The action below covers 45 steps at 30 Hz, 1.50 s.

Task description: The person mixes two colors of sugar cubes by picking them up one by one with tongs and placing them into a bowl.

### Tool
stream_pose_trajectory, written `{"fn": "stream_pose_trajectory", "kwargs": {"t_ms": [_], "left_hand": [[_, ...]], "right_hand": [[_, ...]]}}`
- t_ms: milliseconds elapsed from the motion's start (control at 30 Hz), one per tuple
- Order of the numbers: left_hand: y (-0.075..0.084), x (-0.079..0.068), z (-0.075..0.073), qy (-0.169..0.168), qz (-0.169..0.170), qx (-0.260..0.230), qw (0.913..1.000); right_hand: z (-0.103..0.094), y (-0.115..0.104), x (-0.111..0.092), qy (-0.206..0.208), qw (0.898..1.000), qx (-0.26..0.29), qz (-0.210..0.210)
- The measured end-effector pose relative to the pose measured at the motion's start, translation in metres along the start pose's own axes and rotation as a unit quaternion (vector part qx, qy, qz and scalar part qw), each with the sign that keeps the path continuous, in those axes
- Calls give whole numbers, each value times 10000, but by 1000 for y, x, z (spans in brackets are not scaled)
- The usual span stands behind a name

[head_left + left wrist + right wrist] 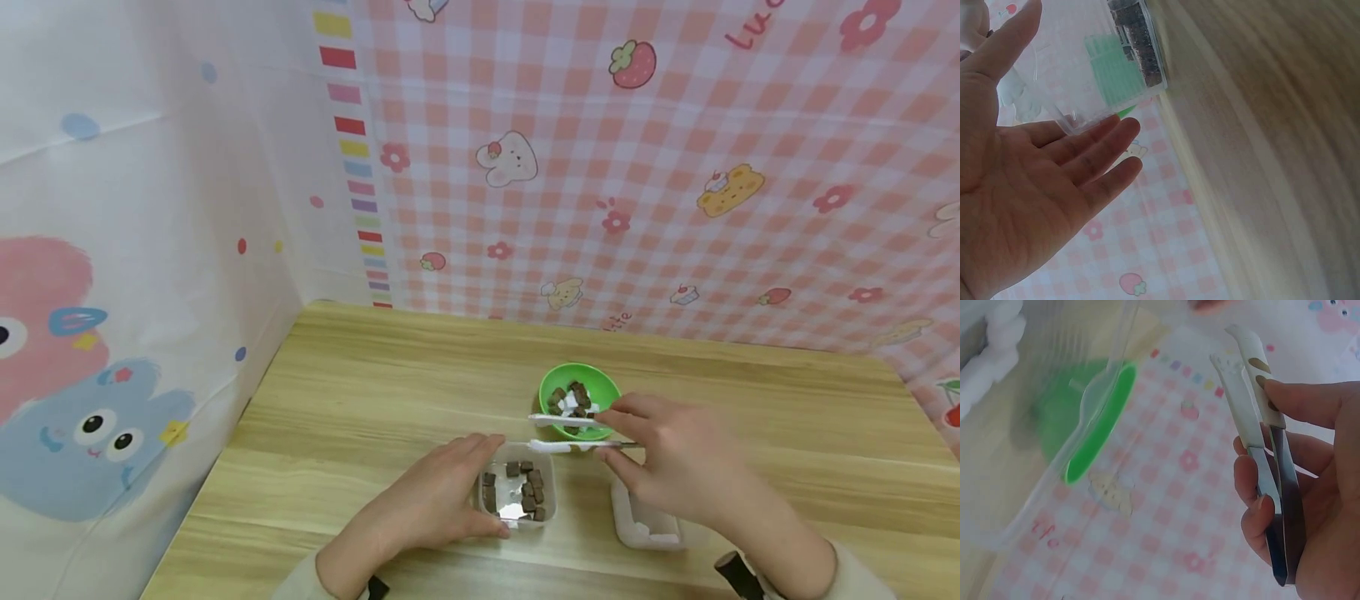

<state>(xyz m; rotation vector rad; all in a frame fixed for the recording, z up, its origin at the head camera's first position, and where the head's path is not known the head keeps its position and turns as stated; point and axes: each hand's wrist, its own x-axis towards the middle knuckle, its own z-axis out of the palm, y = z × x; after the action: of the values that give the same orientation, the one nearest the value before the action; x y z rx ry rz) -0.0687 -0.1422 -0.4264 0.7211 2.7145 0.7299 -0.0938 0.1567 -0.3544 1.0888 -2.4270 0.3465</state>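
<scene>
My left hand point(435, 492) holds a clear plastic container point(552, 487) by its left side, thumb at the near corner and fingers at the far one. Several small brown cubes point(534, 490) lie inside it, mostly along its right side. My right hand point(675, 450) grips metal tongs point(1282, 481) with white tips point(1232, 394). The tips stand a little apart with nothing between them, over the far edge of the container and the near rim of a green bowl point(600, 382). Brown cubes and white pieces point(572, 402) mix in the bowl.
A second clear container point(622, 517) with white pieces point(651, 537) stands under my right hand, partly hidden by it. The wooden table point(375, 375) meets a pink checked cloth point(465, 217) at the back and a white printed cloth point(180, 208) on the left.
</scene>
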Motion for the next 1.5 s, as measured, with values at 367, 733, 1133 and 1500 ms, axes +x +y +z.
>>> {"fn": "stream_pose_trajectory", "kwargs": {"t_ms": [367, 733, 1133, 1500], "left_hand": [[-1, 0, 0, 51, 110, 10, 9999], [-1, 0, -1, 58, 195, 77, 9998], [0, 0, -1, 101, 214, 90, 9997], [-1, 0, -1, 100, 230, 114, 9996]], "right_hand": [[24, -30, 11, -941, 9939, -47, -576], [51, -46, 16, -1257, 9840, -449, -1180], [49, -52, 20, -1388, 9787, -902, -1214], [45, -50, 21, -1372, 9784, -931, -1232]]}}
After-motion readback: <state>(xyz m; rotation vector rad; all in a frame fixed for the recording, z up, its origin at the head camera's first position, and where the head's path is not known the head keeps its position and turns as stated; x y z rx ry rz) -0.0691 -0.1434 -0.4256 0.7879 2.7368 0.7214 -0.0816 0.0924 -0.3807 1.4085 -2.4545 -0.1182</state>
